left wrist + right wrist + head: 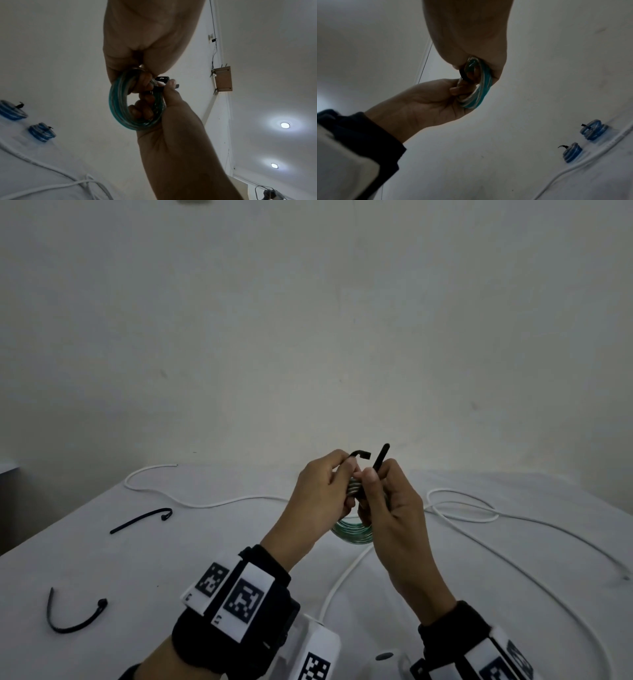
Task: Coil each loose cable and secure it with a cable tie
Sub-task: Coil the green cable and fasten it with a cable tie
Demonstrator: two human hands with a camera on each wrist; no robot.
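A coiled green cable (352, 534) hangs above the table between both hands. My left hand (346, 470) grips the top of the coil, and the head end of a black cable tie (364, 455) sticks up past its fingers. My right hand (368, 477) pinches the tie's tail, which points upward. In the left wrist view the green coil (120, 101) loops round fingers of both hands, with the tie's head (162, 78) beside the right thumb. The right wrist view shows the green coil (481, 88) edge-on and the tie's band wrapped over it.
Two spare black ties (144, 520) (73, 616) lie on the white table at left. A long loose white cable (212, 503) snakes across the table, looping at the right. Two tied blue coils (594, 129) (572, 152) lie by the wall.
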